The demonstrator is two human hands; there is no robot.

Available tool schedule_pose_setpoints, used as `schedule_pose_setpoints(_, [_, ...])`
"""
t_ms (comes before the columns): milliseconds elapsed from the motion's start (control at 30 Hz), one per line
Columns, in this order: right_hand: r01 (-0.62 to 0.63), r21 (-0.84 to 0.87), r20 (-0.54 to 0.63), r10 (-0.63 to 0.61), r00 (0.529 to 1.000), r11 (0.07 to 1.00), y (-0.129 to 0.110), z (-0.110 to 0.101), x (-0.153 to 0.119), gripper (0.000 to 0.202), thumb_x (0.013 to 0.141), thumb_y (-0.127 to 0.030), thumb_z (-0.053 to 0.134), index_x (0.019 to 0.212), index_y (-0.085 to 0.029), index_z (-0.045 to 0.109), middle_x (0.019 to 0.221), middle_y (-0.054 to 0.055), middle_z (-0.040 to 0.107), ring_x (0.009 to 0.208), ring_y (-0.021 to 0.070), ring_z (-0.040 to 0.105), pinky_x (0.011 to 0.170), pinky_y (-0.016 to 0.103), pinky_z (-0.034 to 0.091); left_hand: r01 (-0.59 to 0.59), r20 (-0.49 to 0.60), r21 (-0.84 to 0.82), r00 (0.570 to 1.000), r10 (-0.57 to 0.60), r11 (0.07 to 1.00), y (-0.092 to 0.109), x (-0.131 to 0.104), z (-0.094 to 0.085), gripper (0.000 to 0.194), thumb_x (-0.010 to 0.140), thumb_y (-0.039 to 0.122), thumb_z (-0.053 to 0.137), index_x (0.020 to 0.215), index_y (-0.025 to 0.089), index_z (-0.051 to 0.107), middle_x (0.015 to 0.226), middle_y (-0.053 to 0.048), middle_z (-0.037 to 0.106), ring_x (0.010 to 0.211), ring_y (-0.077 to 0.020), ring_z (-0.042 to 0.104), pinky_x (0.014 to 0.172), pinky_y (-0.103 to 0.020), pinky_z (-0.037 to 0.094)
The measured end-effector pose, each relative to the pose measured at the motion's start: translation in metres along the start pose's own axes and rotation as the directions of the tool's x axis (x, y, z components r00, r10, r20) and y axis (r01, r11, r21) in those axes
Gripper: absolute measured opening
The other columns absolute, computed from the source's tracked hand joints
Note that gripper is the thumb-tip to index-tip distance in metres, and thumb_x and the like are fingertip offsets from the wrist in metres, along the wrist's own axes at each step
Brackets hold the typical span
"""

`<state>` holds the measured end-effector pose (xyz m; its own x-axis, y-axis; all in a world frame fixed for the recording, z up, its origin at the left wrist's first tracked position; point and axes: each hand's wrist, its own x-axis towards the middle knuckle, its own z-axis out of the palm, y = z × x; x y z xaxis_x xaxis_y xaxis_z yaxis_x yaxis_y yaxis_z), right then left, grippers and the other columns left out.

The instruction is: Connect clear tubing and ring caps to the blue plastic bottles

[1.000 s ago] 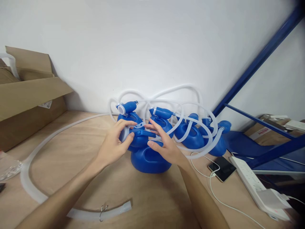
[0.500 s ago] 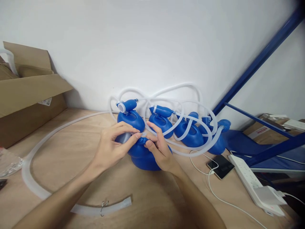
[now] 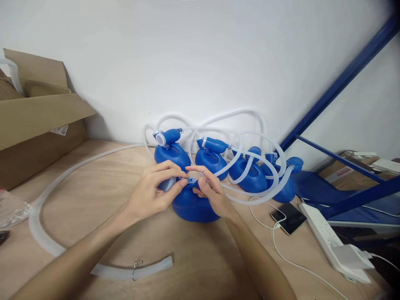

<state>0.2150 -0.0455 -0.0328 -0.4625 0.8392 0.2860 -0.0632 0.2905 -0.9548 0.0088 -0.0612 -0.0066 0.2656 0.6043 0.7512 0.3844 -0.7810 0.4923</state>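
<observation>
In front of me stands a blue plastic bottle [image 3: 195,208], its top partly hidden by my fingers. My left hand [image 3: 153,189] pinches the left edge of a small clear-and-blue fitting [image 3: 191,180] just above the bottle. On the other side, the curled fingers and thumb of my right hand [image 3: 211,189] grip the same fitting. Whether it is joined to the bottle is hidden. A translucent round piece [image 3: 168,183] shows behind my left fingers. Close behind is another blue bottle [image 3: 172,156] with a blue funnel-like head [image 3: 171,136].
More blue bottles [image 3: 248,175] with looped translucent tubing [image 3: 275,146] line the wall. A loose tube [image 3: 40,225] with a wire clip [image 3: 135,271] curves along the left. A cardboard box [image 3: 40,125] is at left; a phone [image 3: 289,218], power strip [image 3: 325,233] and blue rack [image 3: 340,83] are at right.
The fitting has tipped so that its clear round face shows upward. My right hand has shifted slightly left, with its index finger reaching over the fitting toward my left fingers.
</observation>
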Motion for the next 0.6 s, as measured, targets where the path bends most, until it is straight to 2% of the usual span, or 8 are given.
schedule_pose_setpoints(67, [-0.026,0.042,-0.003,0.026,1.0,0.999,-0.003,0.003,0.0,0.052,0.096,-0.067,0.057,0.125,-0.024,0.064,0.071,-0.004,0.05,0.058,0.0108,0.036,0.053,0.024,0.031,-0.004,-0.009,0.001,1.0,0.004,1.0,0.001,0.0,0.001,0.013,0.093,0.019,0.064,0.091,0.022,0.077,0.091,-0.005,0.078,0.081,-0.019,0.074,0.076,-0.031,0.059])
schedule_pose_setpoints(200, [-0.046,0.021,-0.02,0.047,0.999,0.999,-0.008,0.007,0.0,0.039,0.092,-0.053,0.068,0.118,-0.024,0.064,0.066,-0.007,0.052,0.055,0.0101,0.04,0.054,0.023,0.036,0.02,-0.029,0.026,0.999,-0.019,0.999,0.006,-0.001,0.004,0.013,0.092,0.018,0.063,0.088,0.02,0.075,0.088,-0.005,0.076,0.079,-0.018,0.073,0.074,-0.029,0.058])
schedule_pose_setpoints(267, [-0.012,-0.051,-0.039,0.01,0.999,0.999,-0.007,0.007,0.0,0.035,0.094,-0.048,0.065,0.119,-0.024,0.064,0.066,-0.006,0.056,0.057,0.0114,0.047,0.057,0.024,0.041,0.031,-0.041,0.055,0.999,-0.028,0.998,0.009,-0.002,0.005,0.013,0.093,0.018,0.063,0.091,0.021,0.075,0.09,-0.005,0.077,0.08,-0.0182,0.073,0.075,-0.029,0.058])
schedule_pose_setpoints(333, [0.067,-0.207,-0.06,-0.081,0.995,0.976,-0.005,0.008,-0.001,0.031,0.096,-0.043,0.059,0.119,-0.024,0.065,0.071,-0.004,0.062,0.063,0.0142,0.056,0.064,0.027,0.047,0.037,-0.052,0.082,0.998,-0.033,0.996,0.012,-0.004,0.006,0.013,0.094,0.019,0.063,0.095,0.021,0.076,0.094,-0.005,0.078,0.083,-0.0188,0.074,0.077,-0.03,0.059])
schedule_pose_setpoints(467, [0.219,-0.554,-0.04,-0.288,0.957,0.803,0.0,0.012,-0.007,0.031,0.101,-0.034,0.047,0.124,-0.023,0.063,0.088,0.002,0.074,0.072,0.0184,0.067,0.071,0.031,0.051,0.062,-0.048,0.069,0.997,-0.059,0.996,0.017,-0.005,0.008,0.012,0.096,0.019,0.064,0.096,0.022,0.075,0.097,-0.004,0.078,0.087,-0.0185,0.075,0.078,-0.03,0.059])
schedule_pose_setpoints(600, [0.264,-0.685,-0.02,-0.379,0.925,0.679,-0.001,0.017,-0.013,0.037,0.102,-0.029,0.044,0.137,-0.024,0.054,0.106,0.007,0.078,0.075,0.0197,0.073,0.069,0.031,0.054,0.063,-0.042,0.029,0.997,-0.062,0.998,0.019,-0.007,0.01,0.011,0.097,0.016,0.062,0.093,0.022,0.072,0.097,-0.003,0.076,0.088,-0.0169,0.074,0.078,-0.028,0.059])
